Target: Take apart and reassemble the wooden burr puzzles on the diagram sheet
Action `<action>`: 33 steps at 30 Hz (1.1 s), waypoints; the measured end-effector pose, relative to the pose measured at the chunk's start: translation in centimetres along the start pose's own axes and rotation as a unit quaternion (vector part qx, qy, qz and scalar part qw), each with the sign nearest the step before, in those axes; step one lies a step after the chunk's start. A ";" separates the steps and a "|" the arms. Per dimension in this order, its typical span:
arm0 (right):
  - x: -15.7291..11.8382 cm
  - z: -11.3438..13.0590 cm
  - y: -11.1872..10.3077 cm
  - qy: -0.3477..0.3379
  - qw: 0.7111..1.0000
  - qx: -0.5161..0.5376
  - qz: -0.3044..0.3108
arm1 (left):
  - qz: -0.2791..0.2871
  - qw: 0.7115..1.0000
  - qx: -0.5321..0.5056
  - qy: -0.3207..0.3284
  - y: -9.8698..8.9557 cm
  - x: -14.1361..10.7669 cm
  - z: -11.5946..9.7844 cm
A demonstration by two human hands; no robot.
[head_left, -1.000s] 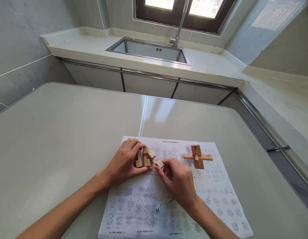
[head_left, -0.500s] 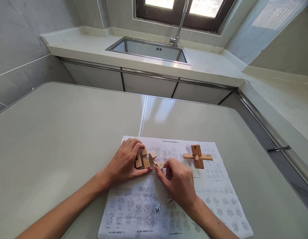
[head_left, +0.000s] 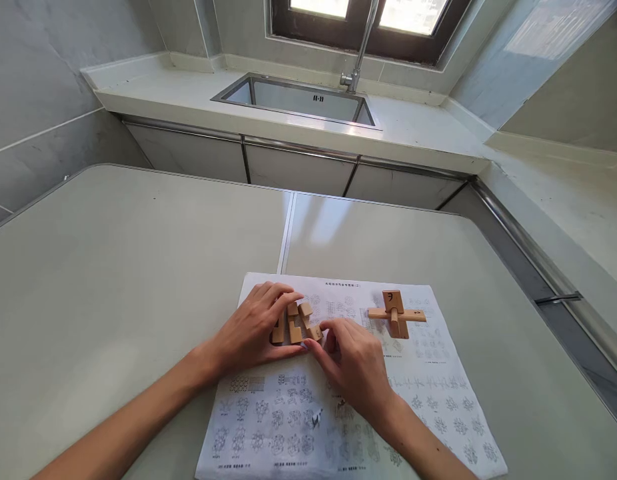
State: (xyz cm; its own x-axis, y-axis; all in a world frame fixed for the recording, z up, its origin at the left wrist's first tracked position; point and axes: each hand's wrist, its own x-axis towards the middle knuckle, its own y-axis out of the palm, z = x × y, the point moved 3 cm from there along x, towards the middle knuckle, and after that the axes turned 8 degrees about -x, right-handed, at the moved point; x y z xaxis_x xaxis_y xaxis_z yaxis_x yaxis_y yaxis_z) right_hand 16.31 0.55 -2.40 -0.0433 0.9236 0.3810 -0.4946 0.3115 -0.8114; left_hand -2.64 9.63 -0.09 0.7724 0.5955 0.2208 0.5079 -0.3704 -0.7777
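Several notched wooden puzzle pieces (head_left: 295, 332) stand close together on a printed sheet (head_left: 268, 453). My left hand (head_left: 261, 319) curves around their left side, its thumb along the near edge and its forefinger over the far edge. Part of the leftmost piece is hidden by that hand. My right hand (head_left: 351, 350) pinches the near end of the rightmost notched puzzle piece (head_left: 315, 332), which tilts beside the others and bears a small mark. To the right, on the same sheet, lies a cross-shaped assembly of interlocked wooden pieces (head_left: 394, 315) with numbers on it.
The sheet shows rows of small line drawings and lies on a pale table (head_left: 138, 267) with a seam down its middle. Beyond the table are a counter (head_left: 418, 127), a sink (head_left: 308, 100) and a faucet (head_left: 356, 73). Another counter runs along the right.
The rightmost puzzle piece has moved slightly left, nearer the others, with my right hand. My left forefinger has straightened and reaches farther right over the group, whose middle piece has shifted a little.
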 end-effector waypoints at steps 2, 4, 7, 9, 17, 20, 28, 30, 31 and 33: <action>0.1 0.1 0.0 -0.006 1.000 0.007 0.003 | 0.000 1.000 0.003 0.004 0.0 0.0 0.0; 0.1 0.2 -0.1 -0.012 1.000 0.016 0.007 | 0.000 1.000 0.003 0.005 0.1 0.0 0.0; 0.2 0.3 -0.1 -0.023 0.999 0.021 0.017 | 0.005 1.000 0.000 0.005 0.1 0.0 0.0; 0.2 0.4 -0.1 -0.032 0.999 0.019 0.024 | 0.008 1.000 0.000 0.007 0.1 0.0 0.0; 0.1 0.4 0.1 -0.060 0.998 0.006 0.034 | 0.004 1.000 0.001 0.023 0.2 0.1 0.0; 0.2 0.4 0.1 -0.062 0.998 0.008 0.032 | 0.000 1.000 -0.004 0.024 0.2 0.0 0.0; 0.1 0.3 0.2 -0.050 0.998 0.026 0.040 | -0.010 1.000 -0.013 0.021 0.0 0.1 -0.2; 0.1 0.3 0.2 -0.047 0.998 0.028 0.041 | -0.011 1.000 -0.013 0.019 0.0 0.1 -0.2; 0.1 0.3 0.2 -0.046 0.998 0.028 0.040 | -0.012 1.000 -0.013 0.018 0.0 0.1 -0.2; 0.1 0.3 0.2 -0.044 0.998 0.031 0.038 | -0.015 1.000 -0.009 0.016 0.0 0.1 -0.3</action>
State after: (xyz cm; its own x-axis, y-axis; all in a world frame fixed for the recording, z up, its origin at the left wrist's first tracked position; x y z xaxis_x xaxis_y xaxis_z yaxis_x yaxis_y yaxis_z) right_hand 15.98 0.62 -2.40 -0.1574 0.9196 0.3598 -0.5402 0.2249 -0.8109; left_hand -2.45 9.52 0.07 0.7680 0.5840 0.2628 0.5378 -0.3652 -0.7599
